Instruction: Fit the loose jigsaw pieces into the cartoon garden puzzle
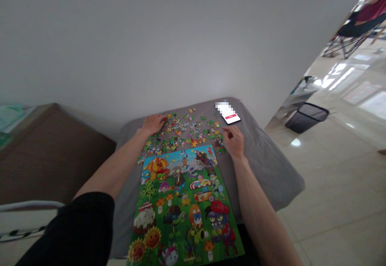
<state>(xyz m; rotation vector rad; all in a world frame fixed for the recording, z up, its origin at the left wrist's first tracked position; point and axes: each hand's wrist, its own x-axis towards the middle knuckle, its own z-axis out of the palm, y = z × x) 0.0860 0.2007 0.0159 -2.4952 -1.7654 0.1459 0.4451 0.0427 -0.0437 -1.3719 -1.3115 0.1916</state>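
On the far left, a brown cushion (48, 161) is sitting by the white wall (169, 44), with a green cloth (10, 117) lying on top of its far end. Black cloth (69, 229) is covering the bottom left corner of the view.

The left hand (153, 124) is resting on the far left side of a big heap of loose puzzle pieces (183, 131). Its grip is open wide, with the fingers lying on the pieces. The heap is sitting on a gray cloth (265, 169), just past the top edge of a finished puzzle (181, 205). The puzzle is showing sunflowers, mushrooms and a zombie in a red hat.

A phone (228, 113) is lying past the heap, and its screen is showing a red bar. Any writing on it is too blurred to read.

The right hand (233, 142) is beside the heap. Its grip is pinched narrow, holding a small dark piece (230, 135).

Farther right, a black bin (306, 118) is standing on the shiny tile floor (337, 185), and a folding chair (346, 32) is standing beyond it.
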